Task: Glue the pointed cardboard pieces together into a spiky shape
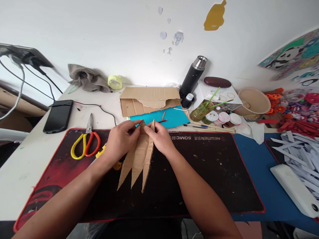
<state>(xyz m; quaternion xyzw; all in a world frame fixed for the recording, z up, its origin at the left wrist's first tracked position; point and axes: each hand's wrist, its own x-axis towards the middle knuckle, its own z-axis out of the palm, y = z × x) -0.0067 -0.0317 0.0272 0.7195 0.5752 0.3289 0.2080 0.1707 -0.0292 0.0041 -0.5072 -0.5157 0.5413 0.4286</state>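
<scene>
A piece of brown cardboard [139, 154], cut to long points at its lower end and creased lengthwise, is held up over the dark desk mat [204, 179]. My left hand [122, 137] pinches its upper left part between thumb and fingers. On the upper right edge, my right hand [160, 136] grips it, thumb across the front. Small pointed tips rise above both hands. Scissors [86, 142] with one yellow and one red handle lie left of my left hand. A yellow tool [101, 151], likely a cutter, is partly hidden behind my left wrist.
A torn cardboard box piece [149, 98] rests on a blue sheet [171, 114] at the back. Nearby stand a black thermos [193, 76], a jar [199, 111] and small paint pots [223, 118]. A phone [58, 116] lies left, white paper strips [299, 156] right.
</scene>
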